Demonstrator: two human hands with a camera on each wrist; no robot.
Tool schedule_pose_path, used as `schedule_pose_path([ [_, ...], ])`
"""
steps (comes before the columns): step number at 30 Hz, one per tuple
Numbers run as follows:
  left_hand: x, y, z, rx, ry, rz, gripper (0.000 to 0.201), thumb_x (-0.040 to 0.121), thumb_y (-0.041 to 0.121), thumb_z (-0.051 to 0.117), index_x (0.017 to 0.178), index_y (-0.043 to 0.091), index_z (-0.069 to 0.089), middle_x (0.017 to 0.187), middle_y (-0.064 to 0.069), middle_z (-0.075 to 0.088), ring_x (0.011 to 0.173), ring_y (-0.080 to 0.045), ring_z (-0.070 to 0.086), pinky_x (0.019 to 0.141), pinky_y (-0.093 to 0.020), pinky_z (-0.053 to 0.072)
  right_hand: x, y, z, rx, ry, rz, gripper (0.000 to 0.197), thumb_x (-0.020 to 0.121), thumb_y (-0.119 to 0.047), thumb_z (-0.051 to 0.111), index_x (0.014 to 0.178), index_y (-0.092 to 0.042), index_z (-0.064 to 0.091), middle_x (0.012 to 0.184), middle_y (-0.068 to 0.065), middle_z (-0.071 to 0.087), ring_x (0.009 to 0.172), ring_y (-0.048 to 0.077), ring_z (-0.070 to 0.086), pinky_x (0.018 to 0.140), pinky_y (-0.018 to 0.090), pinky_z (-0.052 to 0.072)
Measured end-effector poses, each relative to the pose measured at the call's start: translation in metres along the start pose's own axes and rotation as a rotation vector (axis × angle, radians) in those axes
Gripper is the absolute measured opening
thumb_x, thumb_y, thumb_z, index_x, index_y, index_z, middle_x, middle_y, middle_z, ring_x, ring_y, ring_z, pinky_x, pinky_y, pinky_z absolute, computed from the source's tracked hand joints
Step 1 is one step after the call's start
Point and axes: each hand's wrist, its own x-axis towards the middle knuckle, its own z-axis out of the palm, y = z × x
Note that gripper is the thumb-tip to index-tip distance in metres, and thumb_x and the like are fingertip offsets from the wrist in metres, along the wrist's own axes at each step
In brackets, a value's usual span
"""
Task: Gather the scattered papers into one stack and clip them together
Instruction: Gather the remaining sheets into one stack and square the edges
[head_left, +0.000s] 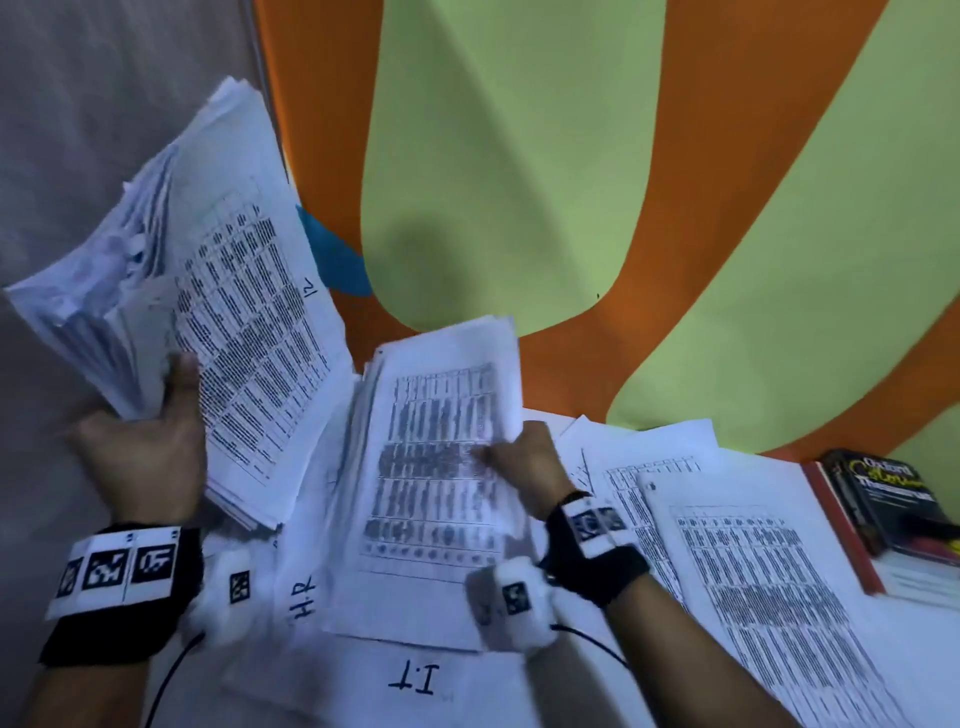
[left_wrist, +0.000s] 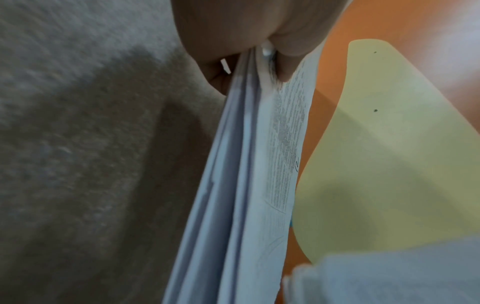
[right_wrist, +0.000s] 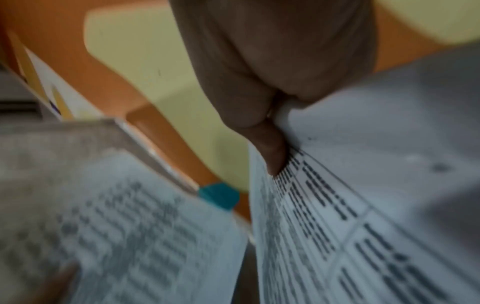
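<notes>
My left hand (head_left: 156, 441) grips a thick stack of printed papers (head_left: 218, 291) by its near edge and holds it tilted up at the left; in the left wrist view the thumb and fingers (left_wrist: 285, 51) pinch the stack (left_wrist: 246, 164) edge-on. My right hand (head_left: 524, 457) pinches a thinner bundle of printed sheets (head_left: 441, 457) at its right edge, lifted above the table. In the right wrist view the thumb (right_wrist: 270, 148) lies on that bundle (right_wrist: 363, 205). More loose sheets (head_left: 753, 571) lie on the table at the right. No clip is visible.
Sheets marked "H.R" (head_left: 304, 597) and "I.T" (head_left: 415, 680) lie on the table under the lifted bundle. A dark dictionary (head_left: 893, 499) rests on a red-edged book (head_left: 852, 540) at the right. An orange and green wall (head_left: 519, 156) stands behind the table, a grey surface (head_left: 78, 130) at the left.
</notes>
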Motion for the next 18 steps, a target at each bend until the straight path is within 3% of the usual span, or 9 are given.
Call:
schedule_pose_path([
  [2,-0.002,-0.006,0.01,-0.006,-0.025,-0.035,0.085,0.067,0.082,0.058,0.098,0.003,0.066,0.089,-0.002,0.075,0.085,-0.011,0.072,0.059,-0.022,0.054,-0.017,-0.003,-0.052,0.022,0.055,-0.052,0.012,0.074,0.001,0.072,0.076,0.003,0.06,0.063,0.014,0.053,0.058,0.017,0.05,0.053,0.027,0.04],
  [4,-0.01,0.002,0.021,-0.03,-0.083,-0.005,0.065,0.073,0.064,0.069,0.105,0.008,0.064,0.084,0.021,0.073,0.088,0.006,0.067,0.075,-0.03,0.052,-0.031,0.0,-0.104,0.0,0.136,-0.036,0.015,0.076,0.003,0.071,0.069,-0.001,0.058,0.056,0.006,0.056,0.054,0.015,0.051,0.053,0.023,0.041],
  [6,-0.025,0.013,0.032,-0.054,-0.123,0.007,0.059,0.079,0.045,0.074,0.116,0.002,0.06,0.094,0.016,0.065,0.097,-0.001,0.06,0.083,-0.029,0.043,-0.04,0.013,-0.148,-0.046,0.217,0.028,0.019,0.075,0.004,0.072,0.066,-0.003,0.057,0.063,0.014,0.059,0.059,0.02,0.054,0.053,0.023,0.043],
  [8,-0.042,0.025,0.043,-0.03,-0.17,0.024,0.05,0.08,0.044,0.072,0.104,0.002,0.059,0.094,0.001,0.063,0.093,-0.007,0.059,0.075,-0.027,0.043,-0.051,0.029,-0.187,-0.093,0.29,0.116,0.022,0.078,0.004,0.071,0.066,-0.004,0.055,0.067,0.017,0.059,0.057,0.022,0.051,0.044,0.017,0.041],
  [10,-0.055,0.035,0.056,-0.027,-0.22,0.028,0.033,0.081,0.039,0.072,0.084,0.012,0.054,0.081,0.007,0.068,0.075,0.012,0.058,0.061,-0.014,0.043,-0.063,0.05,-0.221,-0.11,0.342,0.197,0.016,0.078,0.003,0.072,0.073,-0.002,0.057,0.079,0.023,0.063,0.06,0.021,0.052,0.051,0.022,0.044],
  [12,-0.065,0.036,0.069,-0.045,-0.264,0.027,0.029,0.083,0.03,0.073,0.086,0.011,0.051,0.089,-0.002,0.062,0.074,0.01,0.057,0.053,-0.004,0.036,-0.071,0.072,-0.248,-0.15,0.396,0.278,0.018,0.077,0.002,0.073,0.089,0.006,0.06,0.093,0.023,0.065,0.067,0.022,0.055,0.058,0.029,0.041],
  [14,-0.078,0.037,0.079,-0.075,-0.323,0.037,0.028,0.083,0.026,0.073,0.09,0.005,0.054,0.097,-0.008,0.057,0.063,0.018,0.054,0.049,-0.007,0.034,-0.075,0.097,-0.268,-0.242,0.452,0.348,0.022,0.078,0.003,0.072,0.094,0.009,0.059,0.087,0.019,0.062,0.067,0.022,0.052,0.056,0.028,0.037],
  [16,-0.088,0.039,0.086,-0.097,-0.357,0.006,0.027,0.084,0.022,0.072,0.091,0.002,0.055,0.087,-0.002,0.062,0.052,0.028,0.046,0.049,-0.015,0.033,-0.07,0.125,-0.281,-0.359,0.495,0.426,0.024,0.075,-0.004,0.074,0.09,0.008,0.061,0.083,0.02,0.063,0.071,0.028,0.058,0.062,0.035,0.045],
  [18,-0.097,0.04,0.092,-0.078,-0.392,-0.022,0.028,0.084,0.02,0.071,0.09,0.005,0.049,0.063,0.022,0.063,0.049,0.028,0.045,0.046,-0.014,0.033,-0.068,0.147,-0.288,-0.513,0.502,0.5,0.032,0.072,-0.016,0.077,0.087,0.006,0.059,0.089,0.023,0.066,0.08,0.033,0.064,0.069,0.039,0.05],
])
